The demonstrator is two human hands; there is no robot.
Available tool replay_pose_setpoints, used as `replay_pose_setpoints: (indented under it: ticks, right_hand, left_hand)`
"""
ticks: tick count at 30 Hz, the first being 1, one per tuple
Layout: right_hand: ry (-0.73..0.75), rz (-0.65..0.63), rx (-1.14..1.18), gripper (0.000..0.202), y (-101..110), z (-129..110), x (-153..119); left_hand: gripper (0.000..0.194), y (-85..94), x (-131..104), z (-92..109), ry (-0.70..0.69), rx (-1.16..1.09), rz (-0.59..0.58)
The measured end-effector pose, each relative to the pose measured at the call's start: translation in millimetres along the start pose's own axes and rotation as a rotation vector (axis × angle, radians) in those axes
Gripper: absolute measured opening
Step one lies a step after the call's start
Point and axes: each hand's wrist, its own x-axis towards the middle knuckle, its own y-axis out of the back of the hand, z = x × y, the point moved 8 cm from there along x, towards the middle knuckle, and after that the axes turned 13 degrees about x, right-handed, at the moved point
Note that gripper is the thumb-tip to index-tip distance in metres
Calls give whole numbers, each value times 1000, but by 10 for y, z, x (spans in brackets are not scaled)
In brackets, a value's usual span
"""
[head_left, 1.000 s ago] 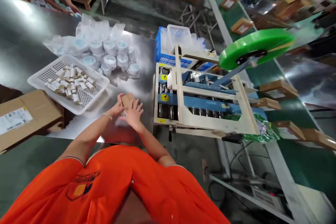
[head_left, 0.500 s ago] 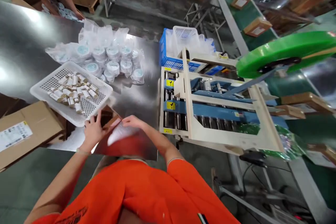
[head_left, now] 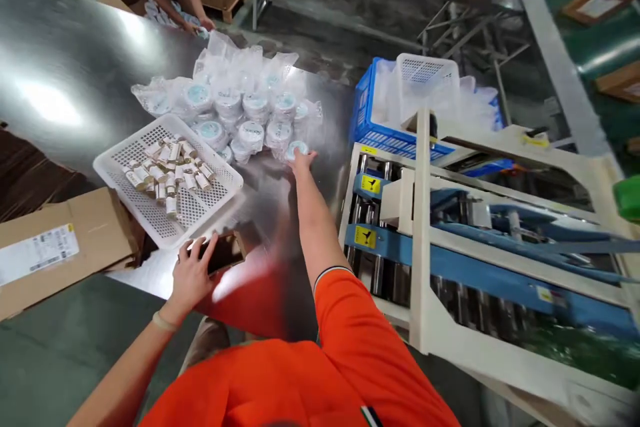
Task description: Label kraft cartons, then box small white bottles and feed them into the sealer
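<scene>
My left hand (head_left: 194, 272) has its fingers spread at the left side of a small open cardboard box (head_left: 241, 250) near the table's front edge. The box's interior is dark, and its contents cannot be made out. My right hand (head_left: 302, 161) reaches forward, its thumb and fingers around a round, pale-blue-topped container (head_left: 297, 149) at the near right end of a group. Several similar round containers (head_left: 251, 133), wrapped in clear plastic, stand together there. Left of them, a white perforated basket (head_left: 225, 197) holds several small bottles with white labels (head_left: 173, 170).
A labelled carton (head_left: 95, 230) stands at the left. On the right is a roller-conveyor taping machine (head_left: 423, 213), with a blue crate (head_left: 367, 103) and white basket (head_left: 427, 73) behind it. Across the metal table (head_left: 90, 47), another person's hands (head_left: 197, 25) work at a box.
My right hand has left the small box, moved forward and closed on a round container. My left hand stays beside the box. The view has swung left.
</scene>
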Motion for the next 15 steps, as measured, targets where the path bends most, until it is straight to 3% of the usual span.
replay_pose_setpoints:
  ticks: [2,4,7,10,12,13,15]
  right_hand:
    - [81,13,-85,45,87,-47,-240]
    - [244,-18,-186,44,207,-119,-680]
    - [639,-217,-465,32,246,-188,-1793]
    - [929,-577,-693,34,122,-49,-3114]
    - [1005,-822,-774,36,-13,55,-3799]
    - [995,-911,-812,37,-98,91,-4013]
    - [861,-1040,-873,39,-306,131,-4163]
  left_hand:
    - [89,-20,-7,-20,-27,-51,41]
    - [93,-62,3,-43,-51,-137,80]
    - [106,-143,43,-101,-51,-309,154]
    - [119,-234,83,-151,-27,-460,229]
    - [120,-278,104,-171,1,-516,267]
    - [117,-293,116,-164,4,-532,273]
    - [107,-297,144,-104,-41,-543,259]
